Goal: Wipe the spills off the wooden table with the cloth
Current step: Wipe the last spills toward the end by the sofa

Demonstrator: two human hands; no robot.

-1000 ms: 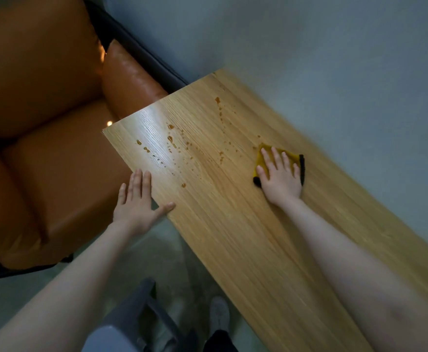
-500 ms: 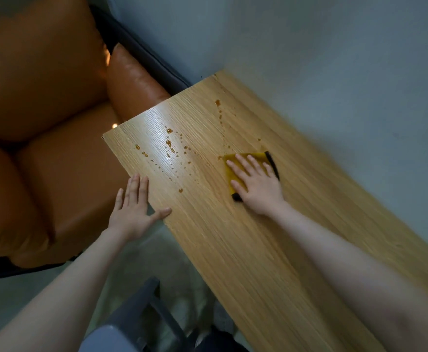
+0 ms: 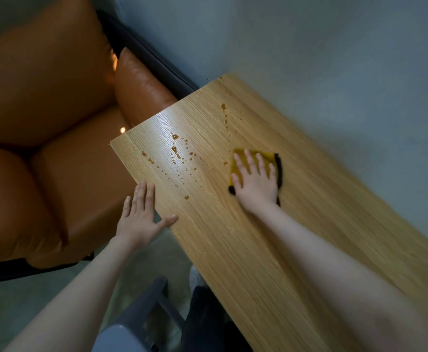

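A long wooden table [image 3: 271,250] runs from the lower right to the far middle. Brown spill drops [image 3: 175,149] are scattered over its far left part, with another trail [image 3: 223,106] toward the far corner. My right hand [image 3: 254,177] lies flat with straight, spread fingers on a yellow cloth with a black edge [image 3: 268,156], pressing it to the table just right of the drops. My left hand [image 3: 142,214] is open at the table's left edge, its thumb touching the edge.
An orange leather sofa [image 3: 43,123] stands against the table's left side. A grey wall [image 3: 322,59] runs along the table's far right side. A grey chair frame [image 3: 142,311] and my shoe [image 3: 195,276] are below on the floor.
My right hand first slid the cloth left toward the drops, then back a little to the right. The left hand stayed at the table edge.
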